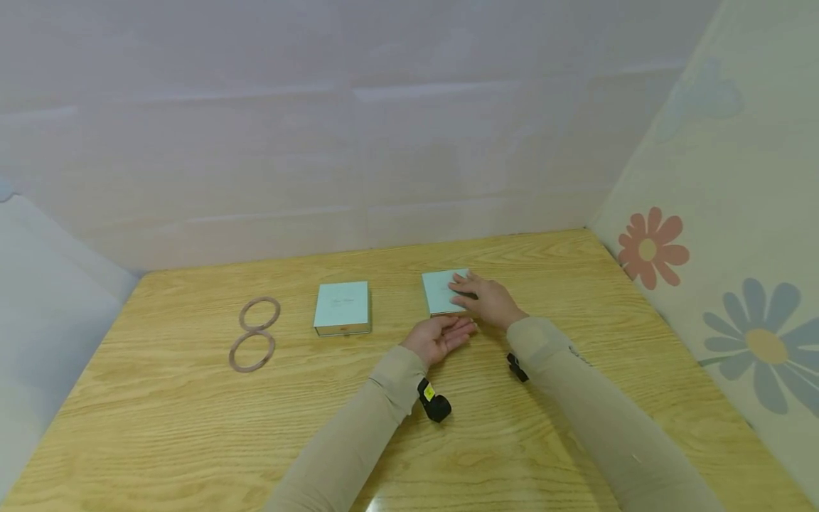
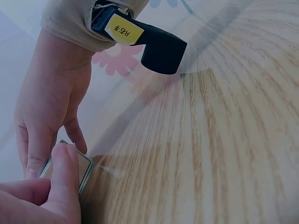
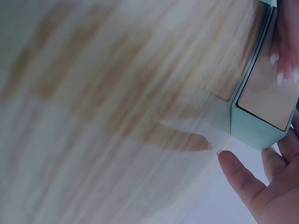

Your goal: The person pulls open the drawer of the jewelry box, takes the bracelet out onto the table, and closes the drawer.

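Note:
A pale mint-green box (image 1: 439, 290) with a tan front side lies at the right of the two boxes. My right hand (image 1: 489, 302) rests spread over its lid; in the right wrist view that thumb (image 3: 238, 175) stands apart from the box's corner. My left hand (image 1: 441, 339) lies at the near side, palm partly up, fingers extended along the tan front (image 3: 264, 100). Contact there cannot be told for certain. In the left wrist view, the left thumb (image 2: 64, 172) covers part of the box.
A second mint-green box (image 1: 342, 304) sits closed to the left. Further left, two pinkish rings (image 1: 274, 304) lie flat, touching, on the wood-grain table (image 1: 192, 441). A pale wall (image 1: 384, 163) stands behind, a flower-printed wall (image 1: 736, 213) at the right.

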Available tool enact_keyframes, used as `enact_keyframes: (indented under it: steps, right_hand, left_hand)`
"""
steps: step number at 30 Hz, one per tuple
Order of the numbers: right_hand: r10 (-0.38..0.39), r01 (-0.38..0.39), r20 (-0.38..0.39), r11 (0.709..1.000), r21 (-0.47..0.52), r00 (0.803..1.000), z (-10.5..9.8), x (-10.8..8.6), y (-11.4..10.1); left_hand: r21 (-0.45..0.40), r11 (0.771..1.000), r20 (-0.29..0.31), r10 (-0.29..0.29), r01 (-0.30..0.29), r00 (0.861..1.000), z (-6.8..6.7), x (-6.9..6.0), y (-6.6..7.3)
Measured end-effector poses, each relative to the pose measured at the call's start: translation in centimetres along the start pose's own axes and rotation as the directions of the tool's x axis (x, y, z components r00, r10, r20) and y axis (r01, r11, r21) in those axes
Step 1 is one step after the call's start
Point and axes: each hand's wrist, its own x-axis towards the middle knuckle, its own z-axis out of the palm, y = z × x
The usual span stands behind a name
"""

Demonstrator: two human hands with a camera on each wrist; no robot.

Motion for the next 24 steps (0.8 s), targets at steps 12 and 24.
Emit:
enact_keyframes:
  steps: [12,24]
  right_hand:
    - [-0.007,0.007,-0.005,1.000,-0.010,1.000,-0.04,-0.04,-0.07]
    - [-0.009,0.009,-0.006,1.000,-0.004,1.000,-0.09,-0.01,-0.08]
  left_hand:
    - [-0.008,1.000,0.008,-0.019,0.019,1.000,-0.01,0.09,0.42]
    - [-0.071,0.997,-0.015,-0.015,0.014,1.000,0.33,0.16,0.15]
